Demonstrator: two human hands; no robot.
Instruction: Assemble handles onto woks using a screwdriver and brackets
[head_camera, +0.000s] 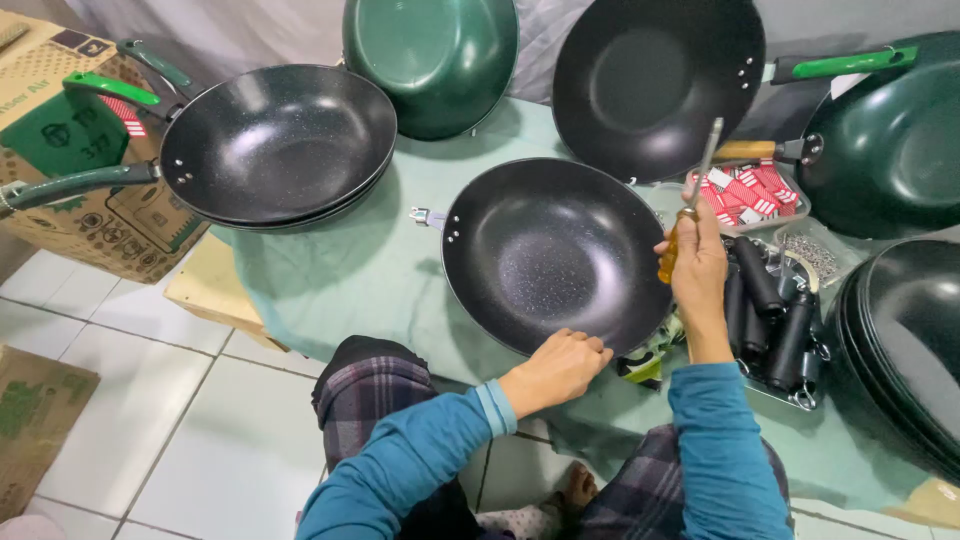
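Note:
A black speckled wok pan (545, 250) without a handle lies on the green cloth in front of me, its bare metal bracket (428, 216) pointing left. My left hand (558, 368) grips the pan's near rim. My right hand (697, 262) is shut on a screwdriver (690, 205) with an amber handle, its shaft pointing up and away, just right of the pan. Right of that hand, a metal tray (775, 392) holds several black pan handles (760, 275).
A stack of black pans with green handles (275, 140) rests at the left on a cardboard box (60, 130). More pans stand behind (435, 55) and lean at the right (905, 330). A container of red-and-white packets (745, 190) and a pile of screws (812, 252) sit right of the pan.

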